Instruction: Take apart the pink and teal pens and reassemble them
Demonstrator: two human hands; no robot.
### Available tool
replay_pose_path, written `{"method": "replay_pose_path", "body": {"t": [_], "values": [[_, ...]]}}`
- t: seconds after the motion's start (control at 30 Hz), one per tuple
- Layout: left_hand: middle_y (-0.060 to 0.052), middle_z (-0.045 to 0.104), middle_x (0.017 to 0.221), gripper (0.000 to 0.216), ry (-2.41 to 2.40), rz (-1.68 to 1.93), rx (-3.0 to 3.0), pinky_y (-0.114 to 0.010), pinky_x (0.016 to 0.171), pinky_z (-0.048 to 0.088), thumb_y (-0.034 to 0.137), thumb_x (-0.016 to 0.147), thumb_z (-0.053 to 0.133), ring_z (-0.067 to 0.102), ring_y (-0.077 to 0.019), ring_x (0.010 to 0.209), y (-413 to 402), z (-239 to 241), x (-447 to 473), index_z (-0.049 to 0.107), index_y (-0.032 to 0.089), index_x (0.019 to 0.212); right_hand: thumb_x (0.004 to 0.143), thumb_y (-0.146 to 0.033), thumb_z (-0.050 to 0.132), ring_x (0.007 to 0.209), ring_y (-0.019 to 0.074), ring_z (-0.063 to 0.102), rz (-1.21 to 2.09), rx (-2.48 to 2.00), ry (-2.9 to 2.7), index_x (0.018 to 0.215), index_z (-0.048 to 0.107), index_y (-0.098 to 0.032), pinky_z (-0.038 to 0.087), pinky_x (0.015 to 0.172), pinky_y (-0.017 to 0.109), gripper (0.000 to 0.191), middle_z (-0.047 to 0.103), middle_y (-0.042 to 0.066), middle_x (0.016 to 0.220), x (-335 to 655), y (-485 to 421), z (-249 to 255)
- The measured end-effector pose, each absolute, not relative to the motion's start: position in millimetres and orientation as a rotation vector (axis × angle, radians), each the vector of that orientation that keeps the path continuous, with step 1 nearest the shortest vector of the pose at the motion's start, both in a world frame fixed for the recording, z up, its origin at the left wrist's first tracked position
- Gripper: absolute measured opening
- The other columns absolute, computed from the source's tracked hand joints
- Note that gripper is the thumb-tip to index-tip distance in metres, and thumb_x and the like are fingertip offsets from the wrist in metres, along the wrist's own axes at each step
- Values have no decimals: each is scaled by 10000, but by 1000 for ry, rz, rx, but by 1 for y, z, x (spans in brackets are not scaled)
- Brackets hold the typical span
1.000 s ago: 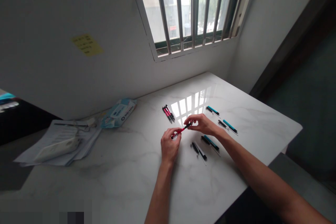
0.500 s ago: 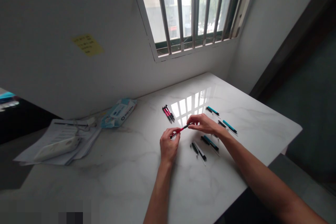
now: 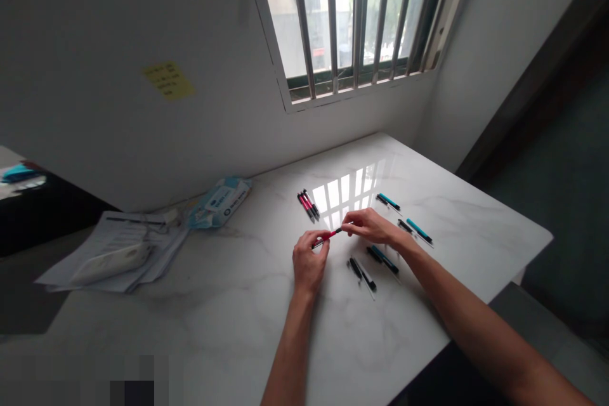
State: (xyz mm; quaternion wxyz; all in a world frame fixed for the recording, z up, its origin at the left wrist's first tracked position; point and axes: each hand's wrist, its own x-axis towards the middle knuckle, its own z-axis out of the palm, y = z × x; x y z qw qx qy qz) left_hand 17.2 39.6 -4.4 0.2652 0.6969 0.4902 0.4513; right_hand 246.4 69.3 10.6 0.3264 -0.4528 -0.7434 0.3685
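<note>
My left hand (image 3: 310, 259) is closed around the red barrel of a pen (image 3: 332, 234), whose black grip end points up and right. My right hand (image 3: 368, 226) pinches a thin pale piece at that end, which looks like the pen's refill; the fingertips partly hide it. Just beyond my left hand lie several red and black pens (image 3: 308, 204) side by side. Right of my hands are pens in parts: a teal barrel (image 3: 416, 229), another teal barrel (image 3: 389, 201), a dark teal barrel (image 3: 384, 259) and a black grip (image 3: 355, 268), with thin white refills beside them.
Papers (image 3: 114, 228) with a white device (image 3: 111, 263) on top lie at the table's left. A blue wipes packet (image 3: 221, 203) rests against the wall. A barred window (image 3: 356, 25) and a yellow note (image 3: 169, 80) are above the marble-patterned table (image 3: 214, 330).
My right fingertips have drawn slightly off the pen's black grip, and a thin pale piece shows between. My left hand keeps its hold. The whole view has shifted a little.
</note>
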Motion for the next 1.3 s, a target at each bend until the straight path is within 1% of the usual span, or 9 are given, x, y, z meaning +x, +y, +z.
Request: {"method": "replay_pose_path", "body": {"t": [0.17,0.27,0.37,0.43,0.5,0.63,1.07,1.17,1.3], "values": [[-38,765,997,160,1327,1210,1890,-364,912,585,189,883,658,712,-210,956,39,-4,18,789,263,938,951,-420,667,671,166,643,961,-1182,-1910,901,735,-196,479,637,272,239,738,26,752,246,70,9],[-36,765,994,167,1312,1214,1871,-357,909,586,183,885,652,714,-205,949,39,-4,18,787,260,944,879,-393,747,729,172,662,1015,-1143,-1922,1028,733,-206,507,668,280,239,760,39,886,249,69,9],[-37,766,988,160,1314,1230,1843,-351,896,589,187,887,650,713,-201,934,39,-4,18,786,251,942,898,-394,720,681,158,617,993,-1180,-1954,946,748,-197,479,652,278,205,721,21,792,251,69,11],[-38,767,986,158,1316,1233,1828,-349,887,591,191,888,650,712,-199,927,39,-4,18,788,249,940,923,-426,697,662,157,597,974,-1209,-1952,957,756,-194,459,642,277,242,689,8,727,251,69,11],[-39,768,987,159,1317,1230,1821,-349,884,591,192,890,650,712,-199,929,39,-3,18,789,248,941,927,-435,697,667,158,598,972,-1201,-1954,1005,751,-196,450,643,275,257,694,6,735,250,69,11],[-39,768,995,159,1316,1229,1813,-344,878,591,188,889,657,714,-199,938,39,-3,18,791,247,952,963,-418,643,652,152,591,975,-1199,-1972,951,739,-196,430,639,273,242,714,8,740,246,69,10],[-31,770,989,164,1300,1245,1813,-333,863,603,175,883,655,715,-188,928,39,-4,18,792,239,946,943,-365,657,689,149,604,952,-1226,-1973,962,715,-185,430,656,259,190,714,9,780,243,70,7],[-33,773,990,159,1303,1249,1820,-334,855,605,179,882,662,717,-191,925,39,-4,18,794,241,945,952,-350,638,674,146,597,951,-1247,-1968,920,711,-186,427,652,261,183,712,7,755,243,70,7],[-29,776,994,166,1312,1238,1812,-327,853,595,175,885,660,715,-187,920,39,-4,17,796,245,948,934,-363,667,711,151,615,971,-1205,-1938,1025,708,-192,454,669,264,198,743,24,874,244,70,7]]}}
